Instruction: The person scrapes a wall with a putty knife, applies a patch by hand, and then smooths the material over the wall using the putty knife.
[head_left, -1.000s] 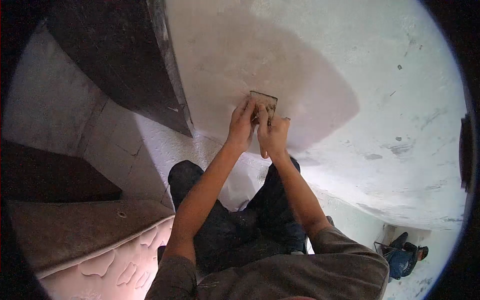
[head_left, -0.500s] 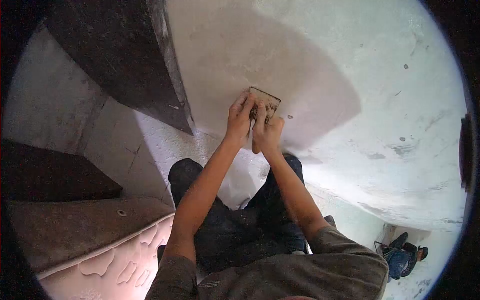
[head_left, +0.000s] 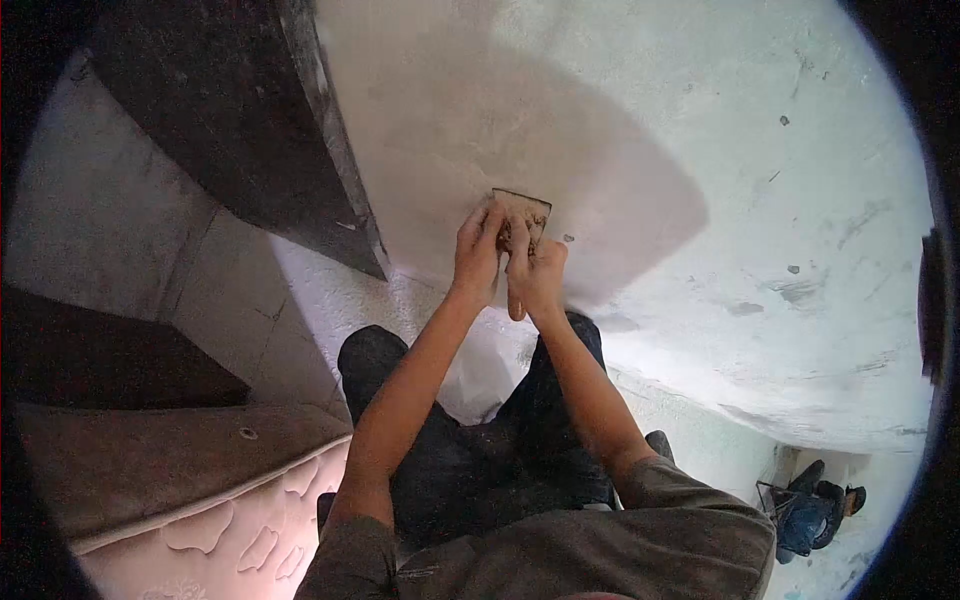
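A putty knife (head_left: 530, 209) with a wide, dirt-smeared blade lies against the pale wall (head_left: 620, 130) in front of me. My right hand (head_left: 540, 280) is closed around its handle, and a brownish rounded end, seemingly of the handle, pokes out below the fist. One right finger stretches along the blade. At the blade's left side, the fingers of my left hand (head_left: 478, 252) press on it and grip its edge. Most of the handle is hidden by the hands. A small dark chip mark (head_left: 569, 238) shows on the wall just right of the right hand.
A dark panel (head_left: 230, 120) rises at the upper left, its edge close to the left hand. Lower left lies a mattress (head_left: 230, 530) with a brown side. Another person (head_left: 815, 515) is at the far lower right. Dark scuffs (head_left: 800, 290) mark the wall.
Both hands and the putty knife have slid slightly down the wall toward my body. The view has shifted a little, so the wall marks sit further left.
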